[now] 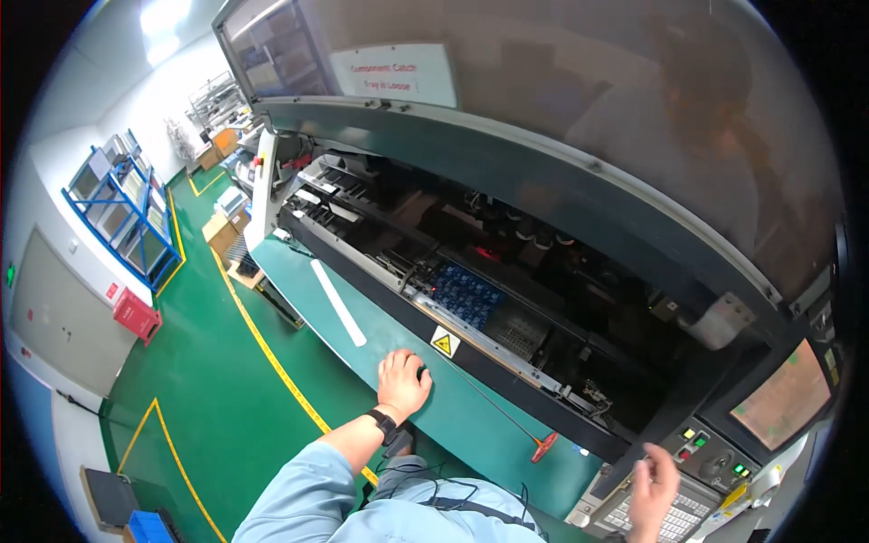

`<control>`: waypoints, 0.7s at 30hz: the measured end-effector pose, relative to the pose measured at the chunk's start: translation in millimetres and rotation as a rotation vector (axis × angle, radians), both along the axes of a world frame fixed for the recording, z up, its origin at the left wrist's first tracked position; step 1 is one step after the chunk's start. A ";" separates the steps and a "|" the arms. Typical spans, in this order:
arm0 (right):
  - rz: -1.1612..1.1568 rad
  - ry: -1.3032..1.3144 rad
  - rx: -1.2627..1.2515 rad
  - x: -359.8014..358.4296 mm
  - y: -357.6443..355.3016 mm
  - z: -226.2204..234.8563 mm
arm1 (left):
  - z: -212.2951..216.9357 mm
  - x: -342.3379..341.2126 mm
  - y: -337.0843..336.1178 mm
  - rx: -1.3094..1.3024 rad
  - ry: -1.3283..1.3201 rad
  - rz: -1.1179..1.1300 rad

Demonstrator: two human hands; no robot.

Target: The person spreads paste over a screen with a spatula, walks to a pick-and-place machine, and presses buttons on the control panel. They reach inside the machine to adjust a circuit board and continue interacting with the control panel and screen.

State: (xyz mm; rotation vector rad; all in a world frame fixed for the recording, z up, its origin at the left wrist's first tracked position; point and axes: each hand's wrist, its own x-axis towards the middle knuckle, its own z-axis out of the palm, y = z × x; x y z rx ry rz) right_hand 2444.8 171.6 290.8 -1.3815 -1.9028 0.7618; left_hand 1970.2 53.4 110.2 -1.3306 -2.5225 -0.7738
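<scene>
Right hand (654,487): about 4:30 from mid-view, a bit blurry, fingers loosely bent and partly spread, looks empty. It's over the keyboard (677,519); can't tell if it touches any keys.
Left hand (405,385): roughly 6:30, fingers curved and close together, cupped over a dark thing (421,372) that's mostly hidden. Can't tell how tight.
Counter (462,427): green, under the left hand.
Tool (544,447): red handle at 5, thin shaft pointing toward 10:30.
Strip (338,303): white, lying on the counter, 8:30.
Board (466,297): blue, around 5, inside the open machine (520,387).
Rack (122,213): blue, way back, 9:30.
</scene>
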 end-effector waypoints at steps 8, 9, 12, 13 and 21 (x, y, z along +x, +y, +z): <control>0.512 -0.232 -0.141 -244.6 -46.8 -68.5 | 17.4 -64.2 -28.5 0.162 -0.502 -0.405; 0.514 -0.256 -0.135 -273.2 -48.3 -86.9 | 19.9 -94.4 -34.0 0.202 -0.509 -0.511; 0.508 -0.364 -0.139 -346.3 -49.7 -122.5 | 43.8 -192.3 -54.4 0.180 -0.410 -0.597; 0.510 -0.412 -0.077 -362.1 -50.4 -134.8 | 39.3 -229.8 -56.9 0.203 -0.372 -0.561; 0.382 -0.601 0.188 -382.5 -72.2 -181.2 | 7.1 -423.8 -75.0 0.060 -0.268 -0.207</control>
